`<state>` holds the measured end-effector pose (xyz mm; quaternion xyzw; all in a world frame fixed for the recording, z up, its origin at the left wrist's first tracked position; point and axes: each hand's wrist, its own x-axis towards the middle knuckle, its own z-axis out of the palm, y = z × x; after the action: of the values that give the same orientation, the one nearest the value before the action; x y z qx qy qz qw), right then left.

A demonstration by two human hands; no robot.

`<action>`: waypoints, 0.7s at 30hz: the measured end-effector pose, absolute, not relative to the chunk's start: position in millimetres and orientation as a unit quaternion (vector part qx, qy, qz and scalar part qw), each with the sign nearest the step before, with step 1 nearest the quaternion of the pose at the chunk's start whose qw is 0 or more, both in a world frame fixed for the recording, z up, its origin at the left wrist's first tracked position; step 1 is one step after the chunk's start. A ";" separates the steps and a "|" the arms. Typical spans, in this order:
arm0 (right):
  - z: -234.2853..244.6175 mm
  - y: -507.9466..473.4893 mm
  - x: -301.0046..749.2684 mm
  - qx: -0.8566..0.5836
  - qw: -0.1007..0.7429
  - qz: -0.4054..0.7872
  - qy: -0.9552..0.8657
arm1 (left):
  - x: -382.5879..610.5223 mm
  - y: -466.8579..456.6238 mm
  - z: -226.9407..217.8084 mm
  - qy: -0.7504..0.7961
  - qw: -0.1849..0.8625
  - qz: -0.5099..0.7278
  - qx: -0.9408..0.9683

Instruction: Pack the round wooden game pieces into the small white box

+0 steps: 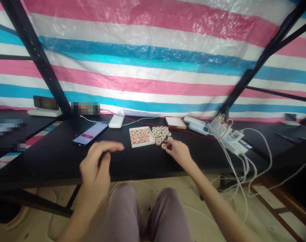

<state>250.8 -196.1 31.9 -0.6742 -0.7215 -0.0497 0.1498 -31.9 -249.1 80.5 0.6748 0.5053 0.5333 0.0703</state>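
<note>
A small white tray holds several round wooden chess discs with red marks. A loose heap of similar discs lies just right of it on the black table. My right hand rests on the table by the heap, its fingertips pinched on one disc at the heap's near edge. My left hand hovers above the table's front edge, left of the tray, fingers stretched out and holding nothing.
A lit phone lies left of the tray. Behind are a white power bank, a flat box, more white devices and a tangle of white cables at the right. A striped tarp hangs behind; black frame bars cross both sides.
</note>
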 end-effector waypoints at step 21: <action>7.1 -184.4 288.6 -0.681 0.239 -0.092 -0.686 | -47.3 -26.0 14.5 0.446 0.420 0.242 0.753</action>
<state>288.6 -184.4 7.1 -0.6811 -0.6861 -0.0924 0.2385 -47.3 -26.0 14.5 0.7528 0.4456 0.2419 0.4199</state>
